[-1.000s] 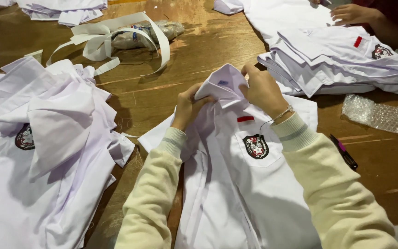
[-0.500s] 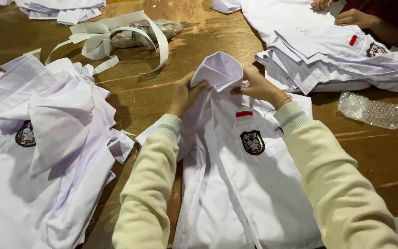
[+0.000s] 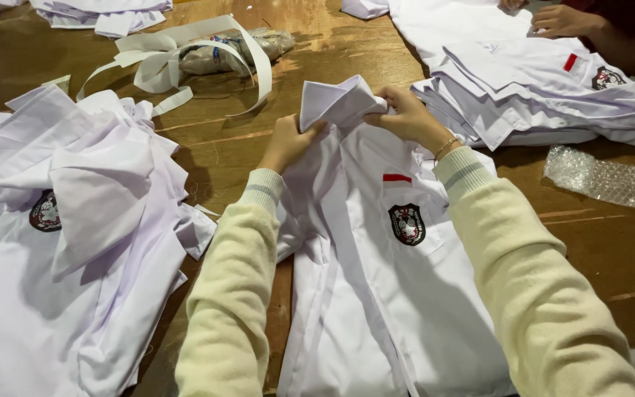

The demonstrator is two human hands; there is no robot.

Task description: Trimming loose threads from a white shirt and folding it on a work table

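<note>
White shirt [image 3: 376, 294] lies lengthwise, collar [image 3: 339, 103] pointing away.

A garment workshop or packing room: stacks of identical white uniform shirts [image 3: 538, 95] with badges cover a wooden worktop [image 3: 332, 51], beside collar strips [image 3: 185, 51] and bubble wrap [image 3: 597, 178].

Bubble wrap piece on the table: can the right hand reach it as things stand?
Probably yes. The bubble wrap lies on bare table just outside the right hand, nothing between, but that hand grips the shirt collar.
</note>
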